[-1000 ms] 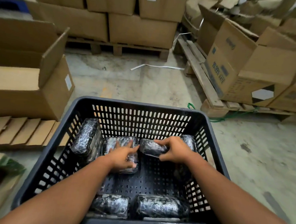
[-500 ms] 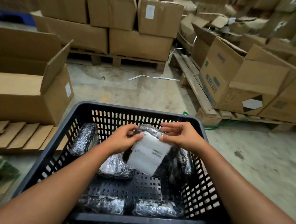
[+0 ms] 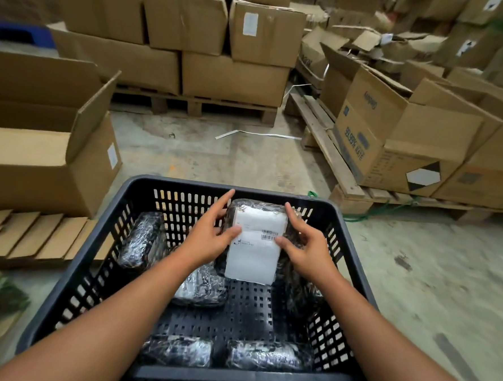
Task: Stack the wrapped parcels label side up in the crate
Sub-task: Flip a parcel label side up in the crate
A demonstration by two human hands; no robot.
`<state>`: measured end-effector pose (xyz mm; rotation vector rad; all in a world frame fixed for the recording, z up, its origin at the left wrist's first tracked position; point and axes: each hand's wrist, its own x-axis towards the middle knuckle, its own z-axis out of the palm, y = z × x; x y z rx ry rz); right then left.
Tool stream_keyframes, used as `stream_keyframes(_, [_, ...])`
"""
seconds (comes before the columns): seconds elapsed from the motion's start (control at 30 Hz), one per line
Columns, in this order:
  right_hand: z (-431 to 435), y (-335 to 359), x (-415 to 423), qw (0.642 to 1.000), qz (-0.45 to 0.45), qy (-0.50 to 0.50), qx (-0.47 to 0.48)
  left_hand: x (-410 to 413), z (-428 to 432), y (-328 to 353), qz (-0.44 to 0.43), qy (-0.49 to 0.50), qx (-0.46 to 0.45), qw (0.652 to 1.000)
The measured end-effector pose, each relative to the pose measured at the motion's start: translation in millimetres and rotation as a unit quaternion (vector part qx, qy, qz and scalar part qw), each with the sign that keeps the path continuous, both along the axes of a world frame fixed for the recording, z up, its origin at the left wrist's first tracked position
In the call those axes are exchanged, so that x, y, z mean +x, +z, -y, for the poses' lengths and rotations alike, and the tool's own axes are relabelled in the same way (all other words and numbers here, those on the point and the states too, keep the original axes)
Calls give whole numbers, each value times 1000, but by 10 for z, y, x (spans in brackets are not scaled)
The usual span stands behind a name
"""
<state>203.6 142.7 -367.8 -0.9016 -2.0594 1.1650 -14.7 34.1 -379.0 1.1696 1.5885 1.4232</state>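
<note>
Centre of the frame, wrapped parcel (image 3: pixel 254 243) held above the black crate (image 3: pixel 98 269), white label facing up, left hand (image 3: pixel 209 237) and right hand (image 3: pixel 305 248) clamped on its 2 long sides, 5 other parcels lying in the crate, cardboard boxes (image 3: pixel 235 56) across the upper frame

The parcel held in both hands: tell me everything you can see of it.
The parcel is a flattish block wrapped in shiny, crinkled dark film. A large white label with a barcode and small unreadable print covers its upturned face. It is held tilted, far end higher, above the crate near the back wall. The left hand grips its left edge, thumb on the label; the right hand grips the right edge. Whether its lower end touches the parcels beneath cannot be told.
</note>
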Motion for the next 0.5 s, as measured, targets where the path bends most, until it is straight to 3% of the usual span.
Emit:
stream_keyframes(0.13, [-133, -21, 28, 998, 21, -4, -56, 64, -8, -103, -175, -87, -49, 979])
stream_keyframes(0.27, [-231, -65, -39, 986, 156, -9, -63, 84, -20, -322, -324, -181, -195, 908])
stream_keyframes(0.37, [-177, -141, -168, 966, 255, 11, -34, 112, -23, -487, -361, -200, -224, 883])
stream_keyframes(0.5, [-111, -283, -280, 931, 362, 41, -18, 174, -43, -694, -350, -185, -236, 887])
